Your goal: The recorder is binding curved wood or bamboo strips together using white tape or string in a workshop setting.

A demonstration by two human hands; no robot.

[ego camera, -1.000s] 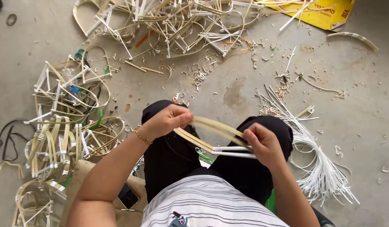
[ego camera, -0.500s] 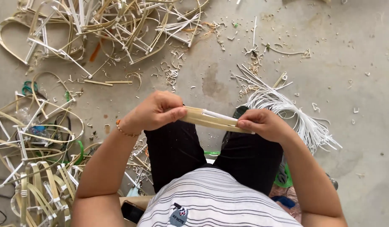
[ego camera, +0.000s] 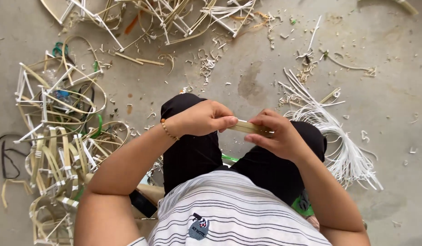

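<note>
Most of the pale strip bundle (ego camera: 247, 127) is hidden: only a short stretch shows between the two hands, the ends buried in the palms. The left hand (ego camera: 204, 118) is curled shut around one end, the right hand (ego camera: 277, 134) pinches the other with fingers folded over it. Left of the left hand lies a pile of bent cane frames (ego camera: 60, 136) (partly cut off at the edge); right of the right hand fans a sheaf of white strips (ego camera: 343, 146). Half a second ago more of the bundle showed and the hands were farther apart.
</note>
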